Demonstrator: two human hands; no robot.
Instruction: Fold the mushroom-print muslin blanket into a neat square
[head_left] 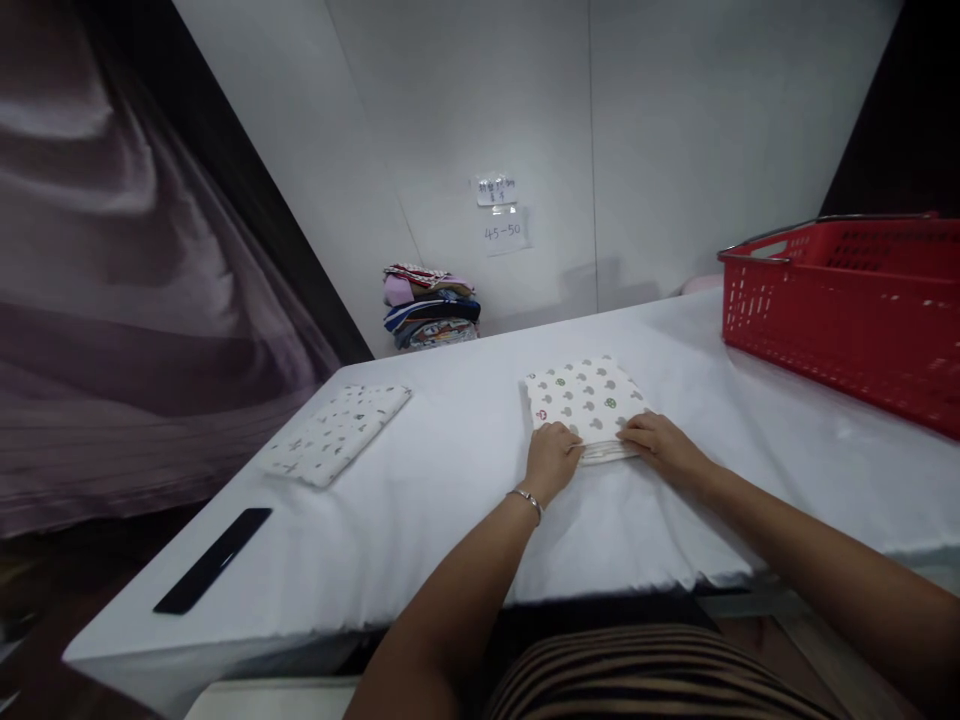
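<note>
A folded white cloth (589, 395) printed with grey mushrooms and a few green and red ones lies flat in front of me. My left hand (551, 462) is closed on its near left corner, thumb along the front edge. At the near right corner, my right hand (661, 446) pinches the same edge. Between the hands, the stacked layers of the fold show. Another folded white cloth (337, 432) with a small scattered print rests farther left, apart from both hands.
A white-covered table (435, 480) bears everything. To the right stands a red plastic basket (847, 310) with a metal handle. A black flat object (214, 560) lies near the left edge. Behind are a pile of folded fabrics (431, 310), paper labels (502, 230) on the wall and a curtain (135, 280).
</note>
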